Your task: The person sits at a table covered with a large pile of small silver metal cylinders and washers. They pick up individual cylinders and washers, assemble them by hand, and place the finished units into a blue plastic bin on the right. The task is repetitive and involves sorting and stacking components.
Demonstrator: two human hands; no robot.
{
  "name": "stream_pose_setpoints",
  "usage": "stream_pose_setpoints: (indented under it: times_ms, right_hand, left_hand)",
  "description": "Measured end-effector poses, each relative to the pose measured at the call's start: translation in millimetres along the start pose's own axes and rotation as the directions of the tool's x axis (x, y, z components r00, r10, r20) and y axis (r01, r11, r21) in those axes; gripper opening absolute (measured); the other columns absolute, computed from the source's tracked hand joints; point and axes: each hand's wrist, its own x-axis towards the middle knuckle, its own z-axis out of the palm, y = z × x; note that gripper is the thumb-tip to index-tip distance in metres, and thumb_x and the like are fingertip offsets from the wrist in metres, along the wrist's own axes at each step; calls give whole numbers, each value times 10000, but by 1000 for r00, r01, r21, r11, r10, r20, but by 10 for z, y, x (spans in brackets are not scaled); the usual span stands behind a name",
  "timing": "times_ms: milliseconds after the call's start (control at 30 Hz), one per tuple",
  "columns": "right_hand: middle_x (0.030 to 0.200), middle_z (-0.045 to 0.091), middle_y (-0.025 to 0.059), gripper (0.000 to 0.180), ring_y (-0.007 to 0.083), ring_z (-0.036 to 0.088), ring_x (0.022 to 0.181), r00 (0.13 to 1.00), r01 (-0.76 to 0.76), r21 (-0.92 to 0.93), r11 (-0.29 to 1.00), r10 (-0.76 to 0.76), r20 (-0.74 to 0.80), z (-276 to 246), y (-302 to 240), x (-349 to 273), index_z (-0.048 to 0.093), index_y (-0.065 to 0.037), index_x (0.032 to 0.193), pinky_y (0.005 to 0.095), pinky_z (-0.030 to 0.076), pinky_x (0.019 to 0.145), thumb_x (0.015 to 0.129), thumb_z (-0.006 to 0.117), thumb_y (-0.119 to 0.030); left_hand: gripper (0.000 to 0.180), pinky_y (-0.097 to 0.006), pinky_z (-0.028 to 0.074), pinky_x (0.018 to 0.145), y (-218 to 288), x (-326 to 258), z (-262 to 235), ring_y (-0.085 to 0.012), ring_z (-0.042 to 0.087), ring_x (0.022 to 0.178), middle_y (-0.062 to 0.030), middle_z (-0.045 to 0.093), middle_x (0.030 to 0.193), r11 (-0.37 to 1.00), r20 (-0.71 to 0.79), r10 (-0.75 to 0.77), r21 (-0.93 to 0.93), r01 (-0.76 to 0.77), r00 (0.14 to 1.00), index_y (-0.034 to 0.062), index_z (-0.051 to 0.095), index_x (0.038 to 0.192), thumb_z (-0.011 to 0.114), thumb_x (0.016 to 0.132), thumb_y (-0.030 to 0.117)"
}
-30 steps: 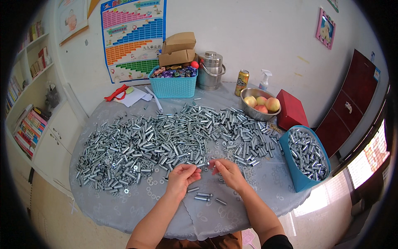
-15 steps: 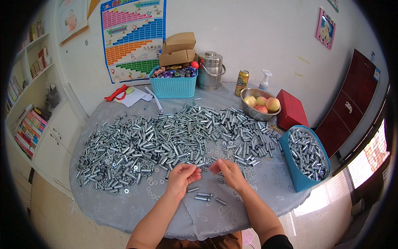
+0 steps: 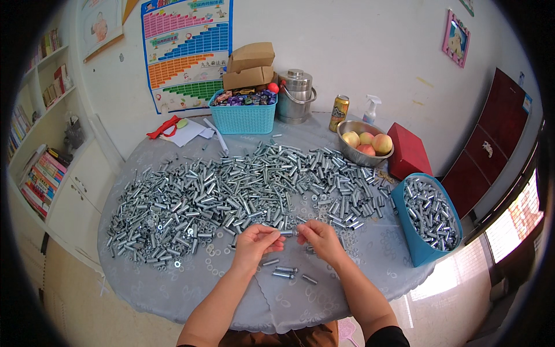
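Between my hands lies a shiny metal sleeve anchor (image 3: 287,233), held level above the near part of the table. My left hand (image 3: 254,246) is closed on its left end, thumb and fingers pinching it. My right hand (image 3: 321,240) is closed at its right end, where a wider ring shows next to the fingertips. Below the hands, a few similar metal anchors (image 3: 283,274) and a short plain sleeve (image 3: 309,279) rest on the grey tablecloth (image 3: 231,298). Just beyond spreads a wide heap of metal sleeves, bolts and washers (image 3: 231,191).
A blue bin (image 3: 411,231) full of metal sleeves stands at the right edge. Along the back are a light-blue basket (image 3: 243,120) of toy cars, a steel pot (image 3: 296,98), a yellow can (image 3: 339,113), a spray bottle (image 3: 370,110), a fruit bowl (image 3: 350,151) and a red box (image 3: 409,151).
My right hand has moved in from slightly apart, its fingers closing on the anchor's right end. The anchor now shows between both hands; my left hand has barely moved.
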Motion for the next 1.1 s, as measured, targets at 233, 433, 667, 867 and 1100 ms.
stream_pose_setpoints:
  times_ms: [233,433,667,867,1100]
  right_hand:
    - [800,606,12,224,80,536,740,996,88,-71,994,-86,27,47,-61,-28,610,-16,944,228,447,670,794,669,-171]
    - [769,619,37,246,126,563,723,995,98,-333,938,-102,6,-58,-57,-35,637,-22,850,263,458,665,711,724,-206]
    - [750,634,84,201,220,587,700,951,308,-491,815,-254,177,17,-62,-47,655,-38,765,310,461,659,679,725,-206]
    - [760,633,94,137,241,589,721,899,434,-378,818,-363,246,65,88,-3,660,-38,789,332,459,673,720,689,-153]
    - [816,632,120,118,280,582,800,801,246,-628,738,-520,-298,-134,173,125,661,-42,861,343,460,696,756,609,-55]
  left_hand:
    - [126,-253,518,581,61,4,-16,-153,624,695,-106,637,795,974,68,22,222,-37,997,-17,580,882,634,806,68]
    - [189,-257,434,534,196,-100,-187,-136,581,594,-56,632,728,290,221,-59,937,-195,973,25,626,820,715,690,130]
    - [188,-323,462,635,205,-147,-151,-227,600,719,-86,616,776,216,315,-165,936,-277,935,34,618,777,695,687,180]
    - [173,-338,460,656,206,-184,-164,-243,596,756,-90,600,806,133,366,-155,928,-347,918,35,616,795,674,697,165]
    - [161,-316,446,579,265,-174,-171,-214,572,626,-91,604,702,271,294,-61,924,-268,954,19,603,806,663,705,130]
